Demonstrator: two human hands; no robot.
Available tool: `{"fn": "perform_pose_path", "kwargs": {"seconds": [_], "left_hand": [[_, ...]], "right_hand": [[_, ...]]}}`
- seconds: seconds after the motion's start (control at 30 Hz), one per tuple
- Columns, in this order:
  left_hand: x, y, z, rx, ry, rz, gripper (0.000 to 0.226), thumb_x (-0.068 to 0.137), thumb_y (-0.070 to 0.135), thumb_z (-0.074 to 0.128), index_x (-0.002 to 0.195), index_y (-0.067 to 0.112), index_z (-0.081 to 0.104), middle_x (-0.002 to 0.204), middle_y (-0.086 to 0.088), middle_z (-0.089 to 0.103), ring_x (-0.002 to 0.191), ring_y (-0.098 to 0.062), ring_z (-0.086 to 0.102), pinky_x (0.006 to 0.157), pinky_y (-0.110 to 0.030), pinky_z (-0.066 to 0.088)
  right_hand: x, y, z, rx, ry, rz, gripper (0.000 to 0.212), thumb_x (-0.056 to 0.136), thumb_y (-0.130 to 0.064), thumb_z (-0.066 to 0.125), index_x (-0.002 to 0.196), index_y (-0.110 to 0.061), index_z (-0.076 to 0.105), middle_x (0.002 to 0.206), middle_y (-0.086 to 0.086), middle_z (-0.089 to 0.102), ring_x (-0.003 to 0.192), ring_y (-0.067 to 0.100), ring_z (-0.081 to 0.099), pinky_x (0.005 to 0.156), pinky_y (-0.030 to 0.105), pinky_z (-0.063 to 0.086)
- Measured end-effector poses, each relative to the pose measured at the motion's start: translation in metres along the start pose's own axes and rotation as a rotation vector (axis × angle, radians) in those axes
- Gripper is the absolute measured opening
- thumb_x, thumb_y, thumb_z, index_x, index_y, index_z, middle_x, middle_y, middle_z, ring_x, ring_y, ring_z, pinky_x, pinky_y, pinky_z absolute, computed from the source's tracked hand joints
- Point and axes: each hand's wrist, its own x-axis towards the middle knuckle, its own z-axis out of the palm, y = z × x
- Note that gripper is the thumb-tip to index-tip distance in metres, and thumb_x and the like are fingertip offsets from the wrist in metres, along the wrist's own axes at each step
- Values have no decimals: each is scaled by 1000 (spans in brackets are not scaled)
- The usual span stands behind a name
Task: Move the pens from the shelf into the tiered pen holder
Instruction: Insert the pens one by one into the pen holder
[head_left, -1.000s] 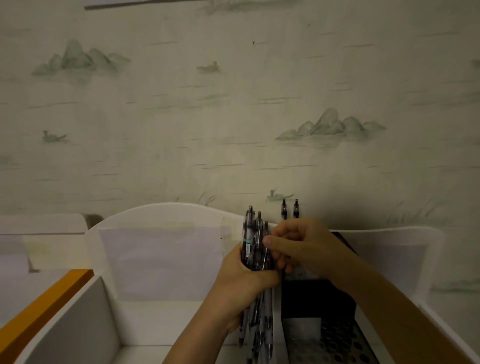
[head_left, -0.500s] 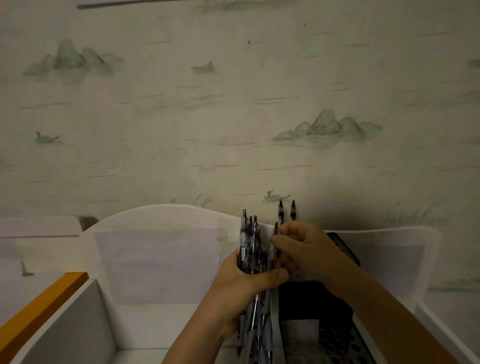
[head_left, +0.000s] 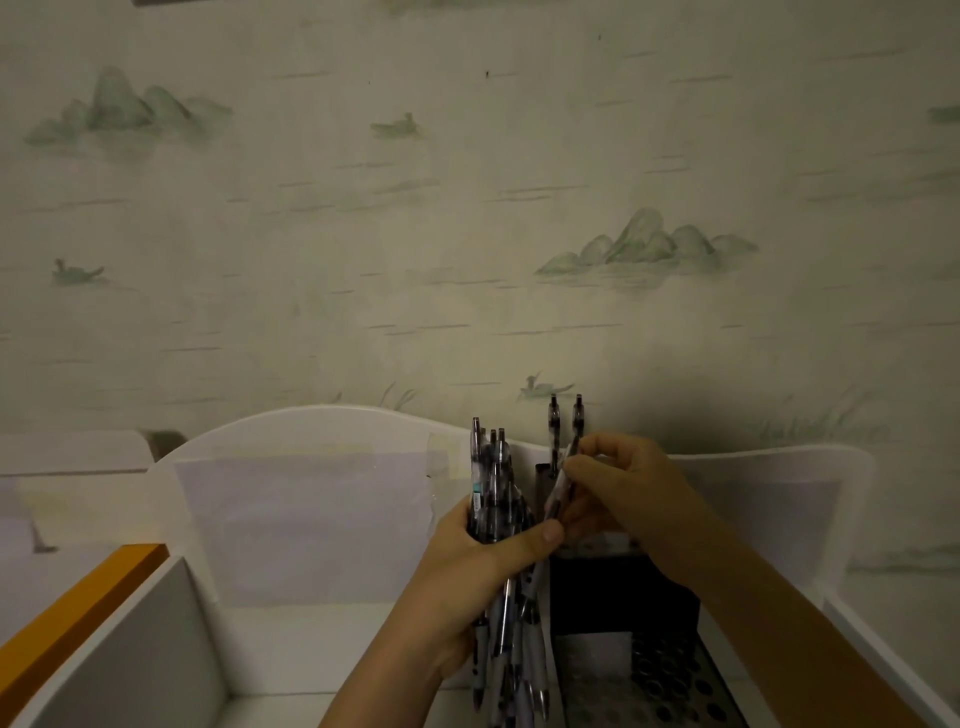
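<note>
My left hand (head_left: 467, 577) grips a bundle of pens (head_left: 493, 483) upright, their clicker ends sticking up above my fist and their tips hanging below it. To the right, my right hand (head_left: 618, 493) pinches a single pen (head_left: 558, 491) that it holds tilted beside the bundle. Behind my right hand stands the black mesh tiered pen holder (head_left: 623, 597). Two pens (head_left: 565, 415) stand upright in its back tier, tops showing above my fingers. My hands hide the holder's upper part.
A white shelf (head_left: 311, 519) with a curved back panel and a white divider (head_left: 119, 639) fills the lower view. An orange edge (head_left: 67, 608) runs at lower left. Patterned wallpaper (head_left: 467, 208) covers the wall behind. A white side wall (head_left: 883, 654) rises at right.
My right hand has drawn one pen out of the bundle and shifted it rightward towards the holder. The bundle in my left hand sits slightly lower.
</note>
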Motion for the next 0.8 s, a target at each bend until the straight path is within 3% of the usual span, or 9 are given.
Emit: {"fn": "perform_pose_path", "kwargs": {"seconds": [0.13,0.2,0.47,0.6,0.8], "left_hand": [[4,-8,-7,-2,17,-46,35,69,11,85,100,12,67,71,-1,70,69,-17,67,68,-33,52],[6,-12,-11,16,31,-57,39,68,10,86,102,11,67,74,-6,68,73,-22,64,74,-38,52],[11,-17,-11,38,73,-33,32,71,2,81,99,12,67,77,-9,68,72,-23,63,72,-36,50],[13,-15,-10,44,76,-1,32,72,0,79,99,12,66,73,-4,68,70,-20,63,70,-35,51],[15,-13,-10,51,72,20,32,72,1,79,99,11,66,69,1,67,68,-18,63,68,-33,50]], "right_hand": [[5,1,-12,65,118,1,12,93,-2,57,83,5,61,65,22,63,51,27,63,47,33,56],[7,-2,-19,85,133,-7,10,92,-3,59,85,2,62,67,21,65,53,28,65,49,33,55],[15,-16,-49,-89,252,-212,2,90,-8,65,89,-6,66,74,16,72,67,35,70,61,42,59],[21,-25,-56,-158,292,-277,9,87,-15,70,90,-7,66,75,13,73,66,35,71,61,44,61],[33,-32,-59,-284,381,-405,14,83,-20,74,88,-12,64,68,2,72,61,20,71,60,43,61]]}}
